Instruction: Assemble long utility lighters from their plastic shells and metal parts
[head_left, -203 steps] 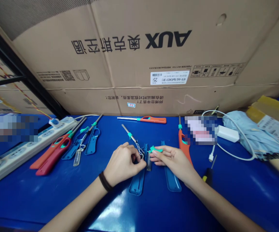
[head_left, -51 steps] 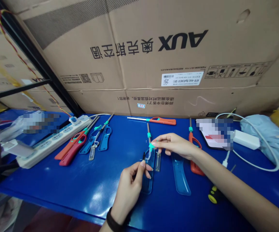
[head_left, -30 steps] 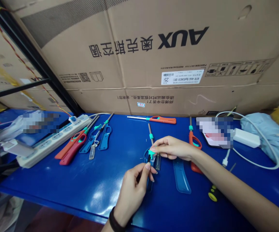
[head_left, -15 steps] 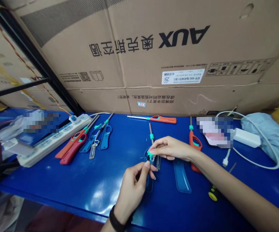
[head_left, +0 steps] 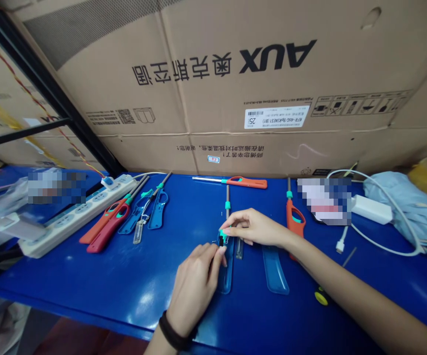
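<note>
Right hand [head_left: 254,228] pinching green piece [head_left: 223,233]; left hand [head_left: 194,281] pinching black part [head_left: 221,241], just nearer wearer; both over blue casing half [head_left: 227,276]; green piece judged light, stiff, slippery; best held by edges; white wires [head_left: 227,240] likely fragile.

The glossy, smooth blue tabletop [head_left: 124,281] mirrors light; the large brown box [head_left: 213,113] looks like matt cardboard, the crumpled pale-blue bundle [head_left: 398,202] like thin cloth or plastic
</note>
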Available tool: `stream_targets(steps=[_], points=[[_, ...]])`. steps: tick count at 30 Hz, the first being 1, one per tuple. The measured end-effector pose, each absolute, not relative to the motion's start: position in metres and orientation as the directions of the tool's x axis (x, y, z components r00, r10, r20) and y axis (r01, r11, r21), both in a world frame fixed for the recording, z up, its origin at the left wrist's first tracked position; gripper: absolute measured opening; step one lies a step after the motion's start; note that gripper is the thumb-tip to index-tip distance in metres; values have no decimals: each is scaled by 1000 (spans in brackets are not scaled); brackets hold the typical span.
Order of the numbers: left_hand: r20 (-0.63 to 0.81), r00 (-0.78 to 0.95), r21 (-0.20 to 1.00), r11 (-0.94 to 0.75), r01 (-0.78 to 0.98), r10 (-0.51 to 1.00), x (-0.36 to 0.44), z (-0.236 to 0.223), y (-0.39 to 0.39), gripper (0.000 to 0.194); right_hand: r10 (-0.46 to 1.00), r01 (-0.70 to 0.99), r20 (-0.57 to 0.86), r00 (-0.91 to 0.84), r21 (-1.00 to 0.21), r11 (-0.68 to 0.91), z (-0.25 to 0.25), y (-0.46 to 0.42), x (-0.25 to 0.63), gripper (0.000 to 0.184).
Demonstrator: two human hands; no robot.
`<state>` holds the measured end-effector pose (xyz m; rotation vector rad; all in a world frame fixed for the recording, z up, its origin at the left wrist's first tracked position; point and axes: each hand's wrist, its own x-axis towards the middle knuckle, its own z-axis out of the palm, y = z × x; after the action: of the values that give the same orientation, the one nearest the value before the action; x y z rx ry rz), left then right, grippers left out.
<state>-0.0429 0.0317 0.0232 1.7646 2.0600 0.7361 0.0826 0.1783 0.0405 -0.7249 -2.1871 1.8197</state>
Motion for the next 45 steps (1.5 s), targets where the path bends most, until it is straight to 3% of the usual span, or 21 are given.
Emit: stream_targets(steps=[3,7,11,18,21,24,32,41,45], points=[[119,-142,478,68,876,983,-48,22,31,33,450,264,-187,-873,-958,114,37,180,83,41],[240,-152,471,22,882,959,-52,18,31,17,437,290,-208,-875,-949,128,38,181,84,37],[312,-102,406,-35,913,945,-53,15,32,14,451,310,-204,-869,-935,174,37,179,83,37],[473,63,44,-95,994,879,-47,12,30,15,522,355,-184,-833,-901,250,31,175,80,43],[477,103,-50,-90,995,873,-47,11,30,18,550,377,-178,-816,-885,274,32,175,81,43],[459,86,-18,-88,996,884,-50,12,30,20,573,403,-177,-800,-866,296,34,174,81,42],[432,-66,258,-53,965,899,-49,13,28,18,560,419,-195,-805,-855,305,37,176,82,43],[429,-58,272,-68,960,901,-49,12,27,17,560,461,-224,-798,-825,327,40,178,85,42],[439,-27,216,-76,973,898,-48,11,27,19,550,455,-218,-806,-823,341,38,179,85,43]])
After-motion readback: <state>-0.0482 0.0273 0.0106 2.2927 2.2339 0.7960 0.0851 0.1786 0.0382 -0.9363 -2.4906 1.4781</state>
